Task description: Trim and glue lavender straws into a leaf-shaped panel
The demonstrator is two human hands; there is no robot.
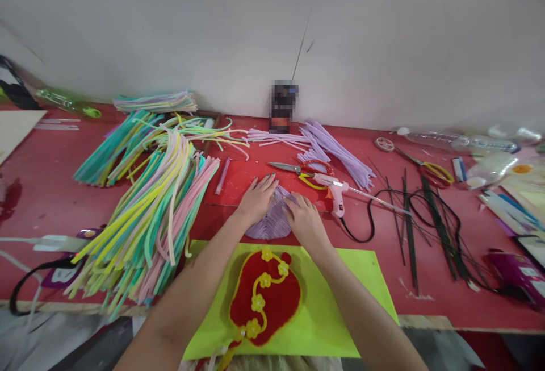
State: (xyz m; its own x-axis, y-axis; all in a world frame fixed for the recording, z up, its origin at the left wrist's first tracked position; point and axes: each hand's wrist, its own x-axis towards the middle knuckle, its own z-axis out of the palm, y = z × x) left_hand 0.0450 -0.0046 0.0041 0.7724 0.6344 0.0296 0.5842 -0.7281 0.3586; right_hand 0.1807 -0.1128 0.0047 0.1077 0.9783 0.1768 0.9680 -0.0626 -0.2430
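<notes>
A lilac leaf- or fan-shaped piece [272, 224], made of pipe cleaners side by side, lies on the red table in front of me. My left hand [258, 197] rests on its upper left edge, fingers stretched out flat. On its right side lies my right hand [305, 216], fingers apart and slightly bent, touching the edge. The palms hide parts of the piece. Closer to me, a red fuzzy pouch-like shape [281, 308] with yellow flowers lies on a yellow-green sheet [349, 303]. Red-handled scissors [289, 167] and a pink glue gun [338, 194] lie beyond my right hand.
Bundles of coloured pipe cleaners [170, 189] cover the left. Lilac pipe cleaners [340, 155] lie at the back, with a purple marker [222, 175] nearer. On the right are dark green stems [438, 226], a black cable [370, 229], more scissors [434, 173] and plastic bottles [455, 141].
</notes>
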